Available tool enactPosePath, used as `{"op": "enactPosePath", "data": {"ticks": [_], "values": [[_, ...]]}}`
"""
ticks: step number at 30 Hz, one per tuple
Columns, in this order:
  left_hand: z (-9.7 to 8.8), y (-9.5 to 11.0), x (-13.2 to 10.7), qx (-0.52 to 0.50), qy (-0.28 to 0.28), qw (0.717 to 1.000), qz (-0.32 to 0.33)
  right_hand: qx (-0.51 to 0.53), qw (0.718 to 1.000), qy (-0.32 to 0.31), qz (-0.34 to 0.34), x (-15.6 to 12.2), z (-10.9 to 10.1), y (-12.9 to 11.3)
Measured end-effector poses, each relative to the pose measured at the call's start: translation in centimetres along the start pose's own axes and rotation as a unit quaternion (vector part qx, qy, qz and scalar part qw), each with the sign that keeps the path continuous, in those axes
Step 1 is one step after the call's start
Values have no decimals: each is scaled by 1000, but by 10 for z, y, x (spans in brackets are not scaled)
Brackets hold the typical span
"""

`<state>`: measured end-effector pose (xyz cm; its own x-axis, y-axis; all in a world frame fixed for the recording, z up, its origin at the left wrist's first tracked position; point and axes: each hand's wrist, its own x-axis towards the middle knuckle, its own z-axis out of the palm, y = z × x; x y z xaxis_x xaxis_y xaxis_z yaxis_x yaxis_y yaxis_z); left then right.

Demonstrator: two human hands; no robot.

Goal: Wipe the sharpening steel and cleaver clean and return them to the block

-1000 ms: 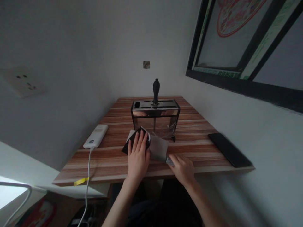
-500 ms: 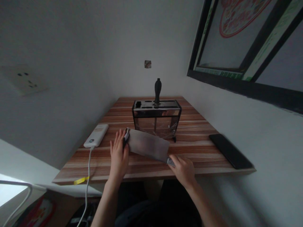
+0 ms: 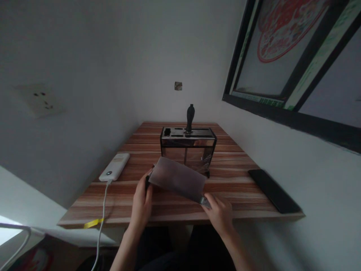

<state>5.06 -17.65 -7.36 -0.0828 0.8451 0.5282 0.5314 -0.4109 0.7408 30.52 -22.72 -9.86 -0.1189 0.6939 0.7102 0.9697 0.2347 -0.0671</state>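
Observation:
My right hand point(image 3: 218, 210) is closed around the grey handle of a cleaver point(image 3: 178, 177). The wide metal blade is raised above the table and slants up to the left, in front of the knife block. My left hand point(image 3: 142, 199) is at the blade's far end, with its fingers closed on a small black object point(image 3: 147, 182); the blade partly hides it, and its kind cannot be told. Behind the blade stands the knife block point(image 3: 188, 143), with a slotted metal top and see-through front. One black-handled tool point(image 3: 190, 117) stands upright in it.
On the left of the striped wooden table point(image 3: 135, 146) lies a white power bank point(image 3: 115, 167) with a white cable point(image 3: 103, 210) hanging over the front edge, beside yellow tape point(image 3: 91, 223). A black phone point(image 3: 273, 190) lies at the right edge. Walls stand close on both sides.
The blade's left end now overlaps the black object and my left fingers. My left fingers have curled in from a more outstretched pose. The view has tilted slightly upward.

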Motion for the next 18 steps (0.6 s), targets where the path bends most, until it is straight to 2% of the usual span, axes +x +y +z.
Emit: {"op": "enactPosePath", "data": {"ticks": [4,8,13,18], "values": [[15,0,-7,98,-90,990,50,19,999,36,0,-1,1,0],[27,10,-15,148,-145,974,94,63,997,40,6,-1,-1,1],[43,31,-23,182,-259,933,169,66,996,66,-4,2,-5,9],[56,39,-27,192,-303,907,221,45,997,65,-2,8,-21,31]]}}
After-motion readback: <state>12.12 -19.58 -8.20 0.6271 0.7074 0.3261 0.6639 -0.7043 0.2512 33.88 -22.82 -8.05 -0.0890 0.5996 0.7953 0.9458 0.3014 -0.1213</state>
